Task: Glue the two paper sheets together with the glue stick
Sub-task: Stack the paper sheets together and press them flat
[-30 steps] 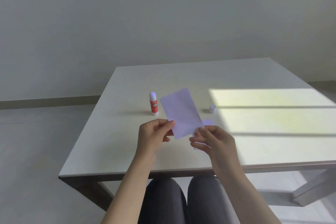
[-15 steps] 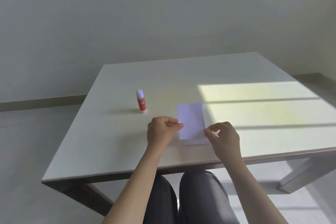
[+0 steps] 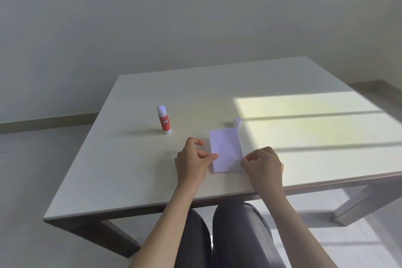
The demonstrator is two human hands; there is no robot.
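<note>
A pale violet paper sheet (image 3: 226, 150) lies flat on the white table (image 3: 152, 169) near its front edge. Only one outline shows, so a second sheet under it cannot be made out. My left hand (image 3: 192, 163) rests at the sheet's left edge, thumb tip touching the paper and index finger lifted clear. My right hand (image 3: 264, 165) sits at the lower right edge with thumb and finger pinched at the paper's border. The red glue stick (image 3: 164, 120) stands upright and uncapped, behind and to the left of my left hand.
The glue stick's small white cap (image 3: 237, 122) stands just behind the sheet's far right corner. A sunlit patch (image 3: 315, 128) covers the table's right half. The table's front edge (image 3: 217, 199) runs just above my knees.
The sheet, held tilted in the air a second ago, has come down flat onto the table. Both hands lowered with it, and my left index finger has lifted off.
</note>
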